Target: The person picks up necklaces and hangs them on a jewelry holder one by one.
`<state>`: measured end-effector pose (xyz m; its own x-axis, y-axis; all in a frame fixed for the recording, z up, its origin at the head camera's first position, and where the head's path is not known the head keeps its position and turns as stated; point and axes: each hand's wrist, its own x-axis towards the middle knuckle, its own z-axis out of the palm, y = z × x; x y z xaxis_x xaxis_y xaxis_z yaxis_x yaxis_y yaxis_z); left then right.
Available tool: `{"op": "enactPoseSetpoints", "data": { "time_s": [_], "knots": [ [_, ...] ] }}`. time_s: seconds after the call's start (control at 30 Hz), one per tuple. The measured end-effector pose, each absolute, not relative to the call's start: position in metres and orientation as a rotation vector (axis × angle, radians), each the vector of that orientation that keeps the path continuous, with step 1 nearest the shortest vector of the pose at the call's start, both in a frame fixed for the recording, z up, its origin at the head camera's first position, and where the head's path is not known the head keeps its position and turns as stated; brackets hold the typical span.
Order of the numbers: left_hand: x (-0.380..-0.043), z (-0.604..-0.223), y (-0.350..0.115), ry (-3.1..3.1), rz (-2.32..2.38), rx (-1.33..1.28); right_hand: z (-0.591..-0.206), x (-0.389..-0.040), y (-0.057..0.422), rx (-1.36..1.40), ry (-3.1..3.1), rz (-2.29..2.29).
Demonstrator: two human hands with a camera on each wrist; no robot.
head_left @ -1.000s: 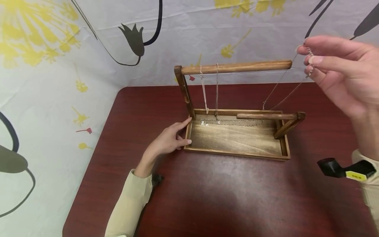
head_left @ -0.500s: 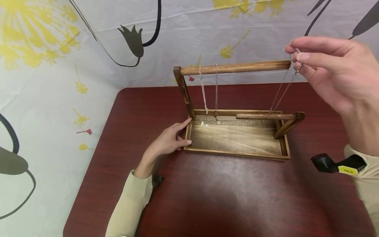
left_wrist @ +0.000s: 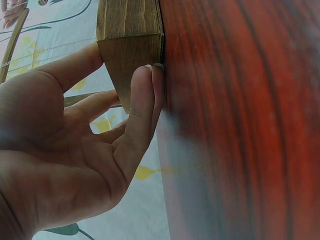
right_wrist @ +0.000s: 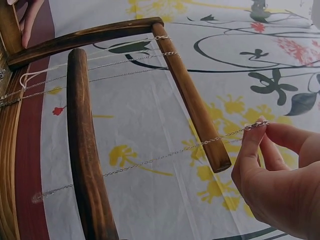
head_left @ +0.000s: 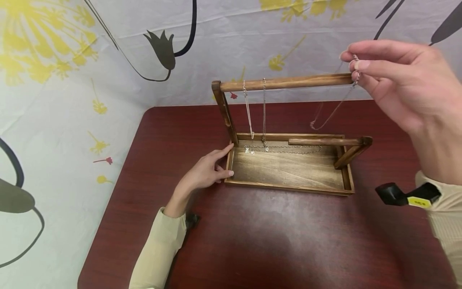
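Observation:
My right hand pinches the clasp end of a thin silver necklace, beside the free right end of the stand's upper wooden bar. In the right wrist view, the necklace crosses the bar near its tip; a second strand seems to run behind. Its loop hangs down and leftward. My left hand rests against the left end of the wooden jewelry stand's tray, fingers touching the end wall. Two other necklaces hang at the bar's left part.
A shorter, lower bar juts left from a post at the tray's right end. A chain and small clear pendants lie at the tray's back. The stand sits on a dark red table, with a flower-patterned cloth behind.
My right hand has moved left to the upper bar's tip, carrying the necklace. The necklace's loop has swung leftward and up off the tray's back edge. My left hand has stayed put.

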<state>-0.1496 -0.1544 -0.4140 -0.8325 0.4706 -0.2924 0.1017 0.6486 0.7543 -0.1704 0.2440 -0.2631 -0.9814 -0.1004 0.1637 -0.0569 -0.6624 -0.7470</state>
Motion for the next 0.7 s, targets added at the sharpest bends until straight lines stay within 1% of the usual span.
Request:
{"op": "enactPoseSetpoints", "data": {
  "time_s": [0.23, 0.7],
  "knots": [
    [-0.150, -0.414, -0.154, 2.414, 1.033, 0.436, -0.263, -0.172, 0.241, -0.316, 1.269, -2.796],
    [-0.151, -0.413, -0.154, 2.440, 0.991, 0.452, -0.262, -0.171, 0.230, -0.217, 1.573, -2.638]
  ]
}}
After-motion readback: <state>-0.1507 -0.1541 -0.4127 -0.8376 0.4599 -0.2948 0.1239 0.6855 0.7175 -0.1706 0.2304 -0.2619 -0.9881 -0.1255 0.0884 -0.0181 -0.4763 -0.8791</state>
